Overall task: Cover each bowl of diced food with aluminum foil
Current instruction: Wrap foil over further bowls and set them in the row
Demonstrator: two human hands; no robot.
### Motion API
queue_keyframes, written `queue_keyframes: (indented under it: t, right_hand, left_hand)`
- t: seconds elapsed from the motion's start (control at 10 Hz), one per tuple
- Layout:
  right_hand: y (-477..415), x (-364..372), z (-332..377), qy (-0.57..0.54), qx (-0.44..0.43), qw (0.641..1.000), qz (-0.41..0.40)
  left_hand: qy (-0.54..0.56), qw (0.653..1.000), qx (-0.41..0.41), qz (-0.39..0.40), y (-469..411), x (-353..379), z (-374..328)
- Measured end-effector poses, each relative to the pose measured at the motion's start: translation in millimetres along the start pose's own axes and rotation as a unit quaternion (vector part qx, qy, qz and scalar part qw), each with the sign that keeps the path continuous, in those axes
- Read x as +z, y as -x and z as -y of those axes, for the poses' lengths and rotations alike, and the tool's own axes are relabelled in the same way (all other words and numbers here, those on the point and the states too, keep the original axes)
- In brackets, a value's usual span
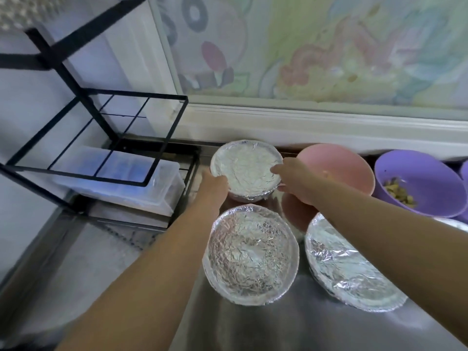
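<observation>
On foiled bowl (247, 168), right hand (296, 181), fingertips unclear

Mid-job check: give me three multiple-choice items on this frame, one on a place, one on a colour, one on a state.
1. The left hand and right hand hold a foil-covered bowl. Where is it?
A. Nearest the camera.
B. Farthest back of the covered bowls, beside the black rack.
C. Inside a sink.

2. What colour is the bowl just behind the right hand?
A. Green.
B. Black.
C. Pink.

3. How is the purple bowl of diced food?
A. Uncovered.
B. Foil-covered.
C. Upside down.

Answers: B, since the centre bowl and right bowl, both foiled, lie nearer; C, since the pink bowl shows beyond the wrist; A, since the diced food is exposed.
</observation>
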State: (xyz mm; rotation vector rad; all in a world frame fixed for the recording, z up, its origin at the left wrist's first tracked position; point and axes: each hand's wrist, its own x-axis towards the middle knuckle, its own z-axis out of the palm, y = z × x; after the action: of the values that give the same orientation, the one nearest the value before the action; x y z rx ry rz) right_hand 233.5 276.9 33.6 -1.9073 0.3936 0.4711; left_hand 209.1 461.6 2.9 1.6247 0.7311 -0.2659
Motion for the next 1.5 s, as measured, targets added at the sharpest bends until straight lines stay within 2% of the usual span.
queue_keyframes:
  t: [0.1,0.3,0.4,0.5,0.6,0.7,0.8,0.9,1.0,1.1,1.3,1.4,1.5]
  right_hand:
    - [-2.3,-0.4,-4.6,0.081,-0.027,0.996,-0.003]
    - [10.4,-13.9,-13.4,0.168,-0.077,0.983,0.001]
    - [31.1,-43.1,-17.6,0.200,-0.145,0.969,-0.003]
    - [44.2,-88.7,-28.6,0.219,-0.146,0.959,-0.103]
    - [50.8,-128.7,-46.3,0.311,-0.108,0.928,-0.175]
    - [48.2,-149.3,-65.5,0.406,-0.063,0.901,-0.138]
    - [33.8,-156.7,-87.1,0.490,-0.032,0.864,-0.111]
    - [33.4,-153.7,-88.5,0.501,-0.031,0.863,-0.055]
    - [34.0,-149.8,-86.7,0.508,-0.044,0.858,-0.061]
    - [35.7,-148.8,-86.0,0.528,-0.058,0.843,-0.085]
    - [48.0,-150.4,-76.0,0.516,-0.122,0.842,-0.103]
    - [59.2,-153.8,-62.3,0.457,-0.157,0.868,-0.114]
    - [78.3,-162.0,-44.9,0.417,-0.188,0.879,-0.135]
  left_hand:
    - [-0.042,0.999,0.011,0.016,2.7,-1.4,4.0]
    - [-0.138,0.990,0.029,0.025,19.3,-6.4,2.9]
    - [-0.218,0.969,0.110,-0.028,30.0,-8.1,2.8]
    - [-0.268,0.920,0.275,-0.078,56.3,5.3,-6.2]
    - [-0.256,0.902,0.348,-0.001,82.8,38.6,-18.9]
    - [-0.303,0.892,0.323,0.091,88.2,76.6,-23.0]
    - [-0.367,0.869,0.299,0.145,85.8,100.4,-20.9]
    - [-0.413,0.855,0.259,0.176,85.0,110.6,-20.9]
    - [-0.405,0.865,0.223,0.197,81.4,116.5,-22.0]
    - [-0.404,0.870,0.201,0.200,80.9,118.5,-24.6]
    - [-0.386,0.879,0.226,0.166,101.0,111.0,-38.1]
    - [-0.379,0.882,0.249,0.132,118.8,106.0,-51.7]
    - [-0.358,0.887,0.278,0.091,149.6,100.5,-65.1]
